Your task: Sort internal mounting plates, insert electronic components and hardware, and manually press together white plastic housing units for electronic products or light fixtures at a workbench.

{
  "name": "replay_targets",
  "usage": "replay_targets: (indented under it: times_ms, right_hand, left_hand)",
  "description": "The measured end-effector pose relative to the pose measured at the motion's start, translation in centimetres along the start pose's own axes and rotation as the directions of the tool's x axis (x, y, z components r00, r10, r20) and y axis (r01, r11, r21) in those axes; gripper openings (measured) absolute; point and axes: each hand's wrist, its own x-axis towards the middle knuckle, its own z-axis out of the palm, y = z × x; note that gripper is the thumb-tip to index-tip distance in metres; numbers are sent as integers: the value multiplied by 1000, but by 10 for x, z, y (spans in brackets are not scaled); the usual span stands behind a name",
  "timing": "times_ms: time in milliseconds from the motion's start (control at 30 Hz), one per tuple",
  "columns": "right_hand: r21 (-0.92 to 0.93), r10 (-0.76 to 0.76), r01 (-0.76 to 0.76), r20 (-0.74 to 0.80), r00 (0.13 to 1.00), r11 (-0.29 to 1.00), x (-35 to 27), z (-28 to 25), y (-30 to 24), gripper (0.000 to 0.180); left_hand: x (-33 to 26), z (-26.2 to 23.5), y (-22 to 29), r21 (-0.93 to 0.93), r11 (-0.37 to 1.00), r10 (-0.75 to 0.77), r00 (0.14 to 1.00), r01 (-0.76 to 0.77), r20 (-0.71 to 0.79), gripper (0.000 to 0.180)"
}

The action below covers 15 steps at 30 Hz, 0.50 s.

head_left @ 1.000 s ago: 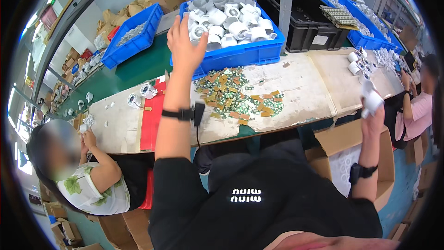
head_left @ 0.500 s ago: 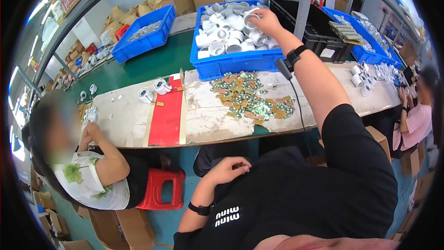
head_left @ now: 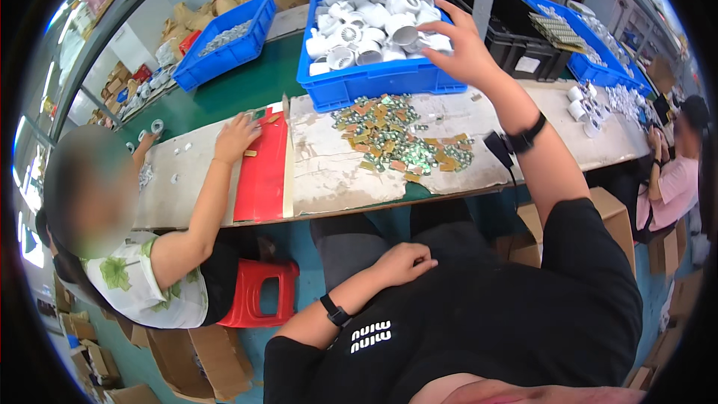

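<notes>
My right hand [head_left: 465, 51] is over the right front part of a blue bin [head_left: 381, 87] heaped with white plastic housings [head_left: 368, 51]. Its fingers are spread, the tips close to a round-mouthed housing [head_left: 402, 30]; I cannot tell whether they touch it. My left hand [head_left: 405, 263] rests low against my body with loosely curled fingers and nothing visible in it. On the worktable in front of the bin lies a pile of small green and yellow circuit boards [head_left: 389, 135].
At left, a co-worker reaches one hand [head_left: 238, 138] over a red strip [head_left: 262, 179] on the table. A red stool [head_left: 262, 292] stands below. Further back are another blue bin [head_left: 224, 45] and a black crate [head_left: 516, 52]. A dark cabled device [head_left: 497, 148] lies near my right wrist.
My right hand has moved off the heaped housings toward the bin's right edge, its fingers spreading. My left hand has shifted right, fingers more curled. The co-worker's hand has come over the red strip.
</notes>
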Motion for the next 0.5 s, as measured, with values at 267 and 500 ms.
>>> replay_targets:
  times_ms: [267,500]
  right_hand:
    - [-56,328,-340,-150,933,939,-233,-176,-6,20]
    - [-339,660,-913,-636,399,226,-519,-267,78,19]
  left_hand:
    - [72,-8,1,270,959,127,984,-90,-123,27]
    - [108,35,-14,-149,989,33,957,11,288,25]
